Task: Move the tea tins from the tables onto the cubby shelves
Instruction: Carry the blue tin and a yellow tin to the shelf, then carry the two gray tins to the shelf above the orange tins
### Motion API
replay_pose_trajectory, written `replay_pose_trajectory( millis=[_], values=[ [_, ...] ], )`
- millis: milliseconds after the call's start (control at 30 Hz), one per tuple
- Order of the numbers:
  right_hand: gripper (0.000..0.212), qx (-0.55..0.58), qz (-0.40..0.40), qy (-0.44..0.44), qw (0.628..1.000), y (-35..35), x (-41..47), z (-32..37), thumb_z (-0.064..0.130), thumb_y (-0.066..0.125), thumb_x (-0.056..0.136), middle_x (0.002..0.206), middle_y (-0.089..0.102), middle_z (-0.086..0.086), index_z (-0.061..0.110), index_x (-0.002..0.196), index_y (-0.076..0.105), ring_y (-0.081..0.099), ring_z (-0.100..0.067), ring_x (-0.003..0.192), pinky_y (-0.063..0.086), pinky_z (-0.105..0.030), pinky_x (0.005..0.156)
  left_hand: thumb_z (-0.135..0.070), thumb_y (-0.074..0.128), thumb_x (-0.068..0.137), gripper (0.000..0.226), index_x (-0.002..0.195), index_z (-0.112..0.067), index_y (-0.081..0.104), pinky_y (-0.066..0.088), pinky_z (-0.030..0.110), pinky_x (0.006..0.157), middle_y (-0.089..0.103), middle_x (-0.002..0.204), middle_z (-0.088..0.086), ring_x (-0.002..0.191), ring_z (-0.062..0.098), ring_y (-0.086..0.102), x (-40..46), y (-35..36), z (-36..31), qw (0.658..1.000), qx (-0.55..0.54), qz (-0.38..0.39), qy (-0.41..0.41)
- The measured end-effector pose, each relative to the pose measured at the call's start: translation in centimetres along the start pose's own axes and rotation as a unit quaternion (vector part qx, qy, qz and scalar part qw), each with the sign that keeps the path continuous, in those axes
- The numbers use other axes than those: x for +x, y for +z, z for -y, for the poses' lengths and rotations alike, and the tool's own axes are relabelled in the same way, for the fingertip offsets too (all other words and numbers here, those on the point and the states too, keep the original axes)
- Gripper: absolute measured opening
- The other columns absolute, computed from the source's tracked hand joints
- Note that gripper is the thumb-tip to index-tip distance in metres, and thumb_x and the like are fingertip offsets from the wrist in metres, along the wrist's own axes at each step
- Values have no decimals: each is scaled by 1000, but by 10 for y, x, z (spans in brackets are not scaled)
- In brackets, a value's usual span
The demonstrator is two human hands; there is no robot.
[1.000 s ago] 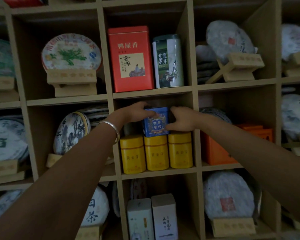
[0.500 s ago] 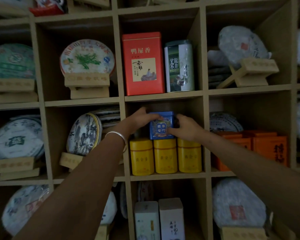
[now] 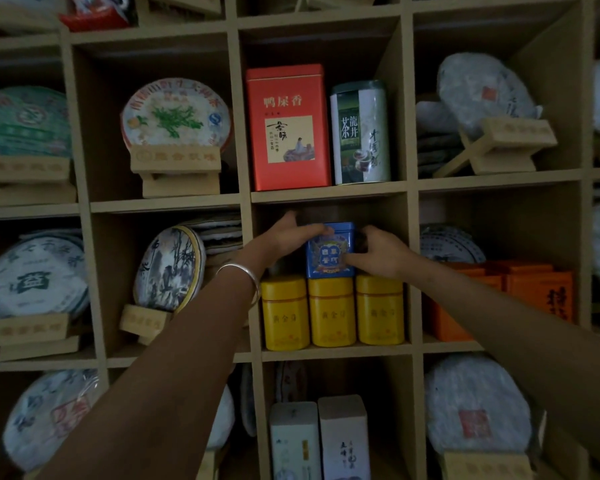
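Head view: both my hands are on the blue tea tin, which sits on top of the middle one of 3 yellow tins in the centre cubby of the cubby shelves. My left hand has fingers curled over the tin's top left edge; my right hand pinches its right side, thumb across the lower front. So fingers on both sides are clamped on the tin.

Step in hand, as I judge it: seating the blue tin squarely on the yellow lids. To do it well I should keep the base flat, centre it over the middle lid so it doesn't hang over a seam, face the label forward, then ease 1 hand off at a time and check for wobble. Headroom under the shelf board above looks tight, so no lifting high. Nudging a yellow tin could tip the stack.

Writing: red tin above reads 鸭屎香 in gold, with a small picture panel below it. Green-and-white tin beside it reads 龙井 plus more characters I can't make out. Blue tin has 4 white characters, too blurred to read. Yellow tins carry faint gold characters, unreadable. Orange boxes in the cubby to the right show dark script, unclear.
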State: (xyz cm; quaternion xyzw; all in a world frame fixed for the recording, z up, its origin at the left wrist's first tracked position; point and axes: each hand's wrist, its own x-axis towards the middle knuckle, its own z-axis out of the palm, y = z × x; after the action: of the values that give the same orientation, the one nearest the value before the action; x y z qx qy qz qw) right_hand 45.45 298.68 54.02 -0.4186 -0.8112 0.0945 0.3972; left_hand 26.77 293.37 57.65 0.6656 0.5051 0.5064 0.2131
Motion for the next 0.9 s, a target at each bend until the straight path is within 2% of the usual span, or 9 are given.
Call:
replay_pose_trajectory(
  millis=[100, 200, 333, 433, 533, 600, 700, 800, 900],
  values=[
    [65, -12, -28, -3, 1000, -5, -3, 1, 43, 72, 77, 114, 63, -7, 7, 124, 47, 56, -13, 86, 41, -19, 55, -28, 79, 76, 33, 95, -28, 52, 45, 7, 50, 60, 88, -14, 70, -8, 63, -3, -7, 0, 999, 9, -39, 19],
    [66, -54, -51, -13, 997, -12, -10, 1, 42, 70, 79, 114, 63, -10, 4, 127, 46, 55, -15, 86, 36, -18, 55, -29, 79, 76, 44, 112, -17, 55, 46, 12, 62, 63, 97, -8, 87, 4, 61, -4, -16, 0, 996, 35, -75, 25],
    [51, -103, -69, -17, 992, -29, -25, 5, 37, 68, 81, 104, 65, -8, 5, 118, 52, 55, -16, 81, 42, -25, 61, -30, 74, 81, 57, 128, -9, 50, 53, 37, 87, 62, 115, 8, 101, 21, 61, -11, -19, -5, 985, 156, -74, 7],
    [39, -175, -78, -26, 981, -46, -45, 15, 38, 66, 80, 90, 61, -6, 8, 102, 57, 61, -25, 87, 44, -27, 65, -34, 72, 82, 48, 121, -10, 58, 49, 33, 86, 65, 113, 10, 102, 25, 61, -20, -24, -14, 960, 258, -102, 31],
    [34, -217, -84, -12, 972, -66, -75, 22, 38, 63, 81, 94, 66, -12, 8, 97, 59, 63, -29, 91, 50, -31, 70, -33, 71, 81, 28, 97, -11, 69, 46, 31, 77, 69, 97, 13, 97, 30, 63, -31, -26, -34, 931, 335, -123, 70],
    [22, -224, -69, -14, 972, -78, -101, 22, 35, 60, 84, 90, 67, -9, 14, 89, 59, 63, -26, 84, 53, -34, 70, -31, 70, 80, 18, 82, -13, 69, 44, 30, 70, 69, 86, 13, 91, 31, 64, -39, -18, -48, 926, 346, -108, 101],
    [9, -282, -74, -7, 957, -98, -141, 12, 26, 59, 85, 91, 65, -12, 17, 83, 57, 63, -32, 87, 47, -31, 66, -31, 70, 79, 17, 85, -15, 67, 49, 33, 76, 70, 91, 13, 92, 30, 63, -50, 19, -66, 931, 318, -52, 173],
    [25, -372, -85, 108, 918, -124, -191, -1, 32, 61, 81, 99, 65, -18, 8, 89, 59, 63, -35, 93, 43, -32, 67, -31, 69, 79, 23, 94, -14, 67, 51, 36, 81, 69, 101, 14, 97, 31, 63, -66, 82, -81, 925, 293, 35, 238],
    [36, -450, -62, 198, 868, -163, -259, -10, 37, 60, 82, 108, 64, -15, 8, 104, 60, 62, -34, 99, 46, -33, 71, -34, 68, 81, 28, 102, -15, 66, 49, 32, 79, 68, 107, 12, 100, 29, 62, -90, 160, -98, 910, 274, 135, 280]
  ],
)
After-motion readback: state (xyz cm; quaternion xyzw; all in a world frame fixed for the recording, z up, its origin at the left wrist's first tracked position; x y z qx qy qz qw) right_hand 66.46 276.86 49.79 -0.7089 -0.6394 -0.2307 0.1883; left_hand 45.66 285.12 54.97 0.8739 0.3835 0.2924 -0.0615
